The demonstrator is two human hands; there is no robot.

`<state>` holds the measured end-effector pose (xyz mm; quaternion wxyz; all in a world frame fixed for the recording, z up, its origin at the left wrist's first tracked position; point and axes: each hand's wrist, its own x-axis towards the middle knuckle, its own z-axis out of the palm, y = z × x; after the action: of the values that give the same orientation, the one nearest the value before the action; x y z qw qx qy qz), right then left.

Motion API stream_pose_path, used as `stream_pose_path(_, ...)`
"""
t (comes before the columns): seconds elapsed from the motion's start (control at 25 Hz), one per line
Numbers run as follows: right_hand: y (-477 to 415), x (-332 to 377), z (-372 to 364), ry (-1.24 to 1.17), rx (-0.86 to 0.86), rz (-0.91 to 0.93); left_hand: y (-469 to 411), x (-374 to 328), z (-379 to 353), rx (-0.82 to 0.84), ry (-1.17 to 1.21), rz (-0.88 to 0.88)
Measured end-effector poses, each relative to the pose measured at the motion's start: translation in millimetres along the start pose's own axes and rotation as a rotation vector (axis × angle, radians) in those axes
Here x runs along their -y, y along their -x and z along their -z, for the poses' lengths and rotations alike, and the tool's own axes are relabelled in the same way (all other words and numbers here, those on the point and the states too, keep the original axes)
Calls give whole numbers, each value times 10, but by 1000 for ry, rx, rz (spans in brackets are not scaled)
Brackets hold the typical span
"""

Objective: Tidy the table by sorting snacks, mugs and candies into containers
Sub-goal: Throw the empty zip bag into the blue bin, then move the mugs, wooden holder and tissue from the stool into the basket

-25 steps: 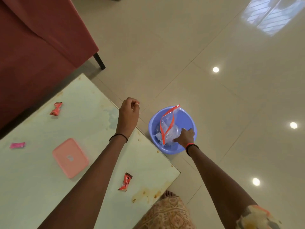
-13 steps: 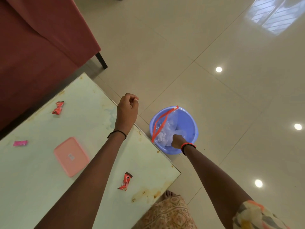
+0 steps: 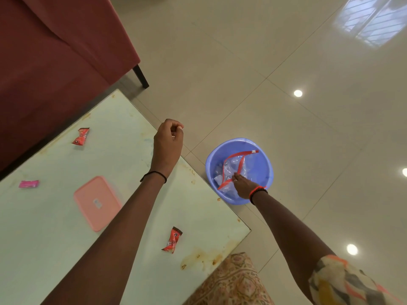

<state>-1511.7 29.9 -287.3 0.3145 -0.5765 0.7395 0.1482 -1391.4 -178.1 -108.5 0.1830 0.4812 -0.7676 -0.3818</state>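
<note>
Bag first: clear plastic zip bag with a red seal strip point(image 3: 234, 170) sits slumped in the round blue plastic basin point(image 3: 261, 172) on the tiled floor point(image 3: 275, 62), just off a corner of the pale green counter point(image 3: 123, 155). Right hand point(image 3: 242, 188) has fingertips on the strip; pinching or just touching, can't tell. Left hand point(image 3: 168, 146) hovers curled over the counter edge, contents hidden. Risk: the floppy mouth folds closed, so red-wrapped candies point(image 3: 172, 239) miss and scatter.

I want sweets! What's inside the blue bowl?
A clear zip bag with a red strip lies in the blue bowl. Pale pieces show inside it, too blurry to name. The right hand covers its near corner.
</note>
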Motion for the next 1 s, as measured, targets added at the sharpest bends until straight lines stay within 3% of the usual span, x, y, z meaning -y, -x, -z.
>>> stream_pose_path(0.28,141,220,435,-210,-126,-217,182,15,176,12,-12,12)
stream_pose_path(0.56,929,436,1470,-513,-319,-308,722,-428,1031,-43,-80,52)
stream_pose_path(0.84,1662,1476,2494,-518,-470,-66,1473,-599,2056,-225,-86,186)
stream_pose_path(1.0,1913,2285,2843,-475,-473,66,1938,-508,2604,-339,-79,265)
